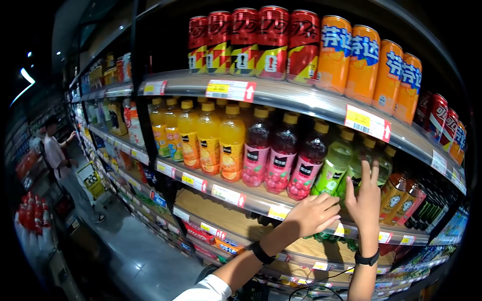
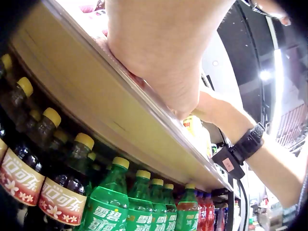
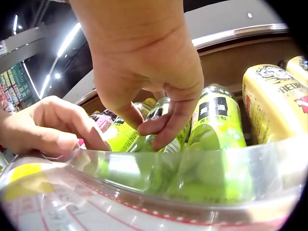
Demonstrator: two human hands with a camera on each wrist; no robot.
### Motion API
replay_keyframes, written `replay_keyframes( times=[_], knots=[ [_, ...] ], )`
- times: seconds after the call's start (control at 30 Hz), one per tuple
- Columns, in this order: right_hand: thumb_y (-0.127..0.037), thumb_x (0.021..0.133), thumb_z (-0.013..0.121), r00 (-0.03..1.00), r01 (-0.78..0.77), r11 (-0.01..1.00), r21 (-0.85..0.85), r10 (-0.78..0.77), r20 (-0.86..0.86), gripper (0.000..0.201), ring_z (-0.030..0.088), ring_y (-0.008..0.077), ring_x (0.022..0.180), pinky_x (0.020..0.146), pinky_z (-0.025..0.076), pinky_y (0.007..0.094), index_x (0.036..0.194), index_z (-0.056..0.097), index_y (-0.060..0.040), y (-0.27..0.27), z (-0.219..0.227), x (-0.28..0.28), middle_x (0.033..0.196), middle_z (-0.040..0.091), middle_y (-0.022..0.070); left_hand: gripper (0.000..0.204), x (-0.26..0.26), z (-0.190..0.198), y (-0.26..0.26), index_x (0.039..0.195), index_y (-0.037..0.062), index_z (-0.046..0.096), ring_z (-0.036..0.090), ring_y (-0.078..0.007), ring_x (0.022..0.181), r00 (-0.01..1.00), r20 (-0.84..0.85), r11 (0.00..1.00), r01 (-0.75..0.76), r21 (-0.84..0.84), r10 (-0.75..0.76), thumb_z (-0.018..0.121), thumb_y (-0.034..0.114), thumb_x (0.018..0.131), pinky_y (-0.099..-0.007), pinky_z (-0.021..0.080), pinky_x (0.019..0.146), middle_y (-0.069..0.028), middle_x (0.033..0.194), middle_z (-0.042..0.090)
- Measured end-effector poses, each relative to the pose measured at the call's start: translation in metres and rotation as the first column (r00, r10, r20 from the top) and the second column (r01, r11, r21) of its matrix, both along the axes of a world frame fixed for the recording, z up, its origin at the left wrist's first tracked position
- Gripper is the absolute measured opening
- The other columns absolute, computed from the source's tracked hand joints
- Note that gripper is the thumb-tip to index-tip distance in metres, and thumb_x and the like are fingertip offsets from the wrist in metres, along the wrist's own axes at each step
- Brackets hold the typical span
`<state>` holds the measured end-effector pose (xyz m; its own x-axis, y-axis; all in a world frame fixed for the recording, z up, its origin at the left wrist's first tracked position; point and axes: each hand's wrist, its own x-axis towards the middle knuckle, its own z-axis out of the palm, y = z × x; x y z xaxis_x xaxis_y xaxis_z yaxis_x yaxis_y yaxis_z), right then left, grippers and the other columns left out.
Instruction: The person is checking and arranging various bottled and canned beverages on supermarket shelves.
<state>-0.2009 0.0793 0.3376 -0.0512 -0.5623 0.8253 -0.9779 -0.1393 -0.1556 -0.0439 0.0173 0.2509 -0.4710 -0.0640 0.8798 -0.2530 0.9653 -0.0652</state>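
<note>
Both hands are reaching among the green bottles (image 1: 332, 168) standing on the middle shelf (image 1: 261, 200), the left hand (image 1: 314, 214) resting curled but apparently empty on the shelf's edge, the right hand (image 1: 365, 196) touching one green bottle with loosely spread fingers.

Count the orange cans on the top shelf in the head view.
4. The orange cans stand side by side on the top shelf, right of the red cans; more may hide behind them.

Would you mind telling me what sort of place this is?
Most likely a supermarket drinks aisle: long shelves carry rows of soda cans and juice bottles, and price tags line the shelf edges.
</note>
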Motion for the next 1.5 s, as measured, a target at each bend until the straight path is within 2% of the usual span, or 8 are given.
replay_keyframes(
  times=[0.13,0.23,0.5,0.77,0.83,0.97,1.13,1.5],
  knots=[
    [-0.018,0.095,0.07,0.996,0.023,0.997,-0.073,-0.029,-0.085,0.057,0.069,0.0446,0.075,0.067,0.055,0.0482,0.147,0.049,-0.0048,-0.001,0.001,-0.004,0.154,0.044,0.0336,0.021,-0.002,-0.002,-0.001,0.1,0.0071,0.068,0.061,-0.0233,0.108,1.0,-0.008,0.999,-0.016,-0.027,0.016,0.07,0.027,0.096,-0.0356,0.052,0.086,-0.0068,0.115,0.067],
    [-0.022,0.091,0.073,0.995,0.059,0.976,-0.208,-0.074,-0.065,0.049,0.072,0.046,0.094,0.071,0.06,0.0463,0.138,0.06,-0.0117,0.016,0.015,0.025,0.15,0.051,0.0244,0.019,-0.002,-0.007,-0.003,0.089,0.0093,0.067,0.06,-0.0229,0.104,0.999,0.032,0.999,-0.037,-0.022,0.037,0.074,0.027,0.088,-0.0355,0.052,0.083,-0.0051,0.1,0.064],
    [-0.03,0.091,0.076,0.996,-0.011,0.998,0.065,0.017,-0.093,0.055,0.068,0.0486,0.088,0.07,0.055,0.0532,0.139,0.058,-0.0103,-0.013,0.025,0.043,0.107,0.062,0.0254,0.018,0.001,-0.012,-0.006,0.08,0.0106,0.07,0.062,-0.0233,0.1,0.998,0.029,0.997,-0.063,-0.033,0.064,0.076,0.027,0.082,-0.0379,0.052,0.084,-0.0033,0.086,0.068],
    [-0.018,0.085,0.084,0.967,-0.218,0.957,-0.191,0.185,-0.177,0.067,0.068,0.0444,0.098,0.078,0.058,0.0477,0.146,0.056,-0.0148,-0.003,0.011,0.049,0.135,0.05,0.0264,0.018,0.001,-0.017,-0.011,0.078,0.0074,0.067,0.065,-0.0266,0.092,0.999,-0.046,0.998,0.02,0.058,-0.017,0.077,0.023,0.078,-0.0404,0.052,0.082,-0.0068,0.086,0.068],
    [-0.014,0.082,0.087,0.964,-0.266,0.951,-0.155,0.26,-0.06,0.069,0.07,0.0402,0.104,0.077,0.06,0.0427,0.145,0.059,-0.0169,0.01,0.0,0.051,0.142,0.049,0.0249,0.018,0.006,-0.009,-0.008,0.077,0.0059,0.066,0.064,-0.03,0.081,0.942,-0.268,0.961,0.243,0.134,-0.201,0.077,0.02,0.074,-0.0418,0.052,0.078,-0.0098,0.081,0.066],
    [-0.009,0.077,0.09,0.887,-0.371,0.862,-0.345,0.218,-0.407,0.07,0.064,0.0455,0.124,0.084,0.064,0.0422,0.139,0.061,-0.0203,0.017,-0.02,0.035,0.147,0.045,0.0261,0.025,0.011,-0.011,-0.014,0.095,0.0027,0.071,0.071,-0.0333,0.094,0.869,-0.416,0.896,0.384,0.225,-0.268,0.075,0.003,0.07,-0.0424,0.057,0.08,-0.015,0.101,0.073],
    [-0.001,0.073,0.091,0.852,-0.435,0.786,-0.439,0.201,-0.483,0.078,0.056,0.0488,0.131,0.096,0.061,0.0491,0.141,0.057,-0.0194,0.039,-0.014,0.034,0.147,0.04,0.0287,0.05,0.016,0.004,0.004,0.112,0.0041,0.066,0.054,-0.0092,0.078,0.653,-0.727,0.726,0.603,0.33,-0.212,0.094,0.018,0.074,-0.0249,0.047,0.071,-0.0004,0.091,0.056],
    [-0.003,0.077,0.09,0.872,-0.446,0.798,-0.405,0.285,-0.398,0.078,0.071,0.0411,0.113,0.086,0.066,0.0429,0.144,0.056,-0.0186,0.024,-0.014,0.031,0.151,0.041,0.0266,0.067,0.013,-0.004,-0.003,0.142,0.0082,0.06,0.045,-0.0049,0.063,0.812,-0.56,0.783,0.453,0.425,-0.166,0.084,0.004,0.081,-0.0222,0.039,0.057,0.0034,0.076,0.051]
  ],
)
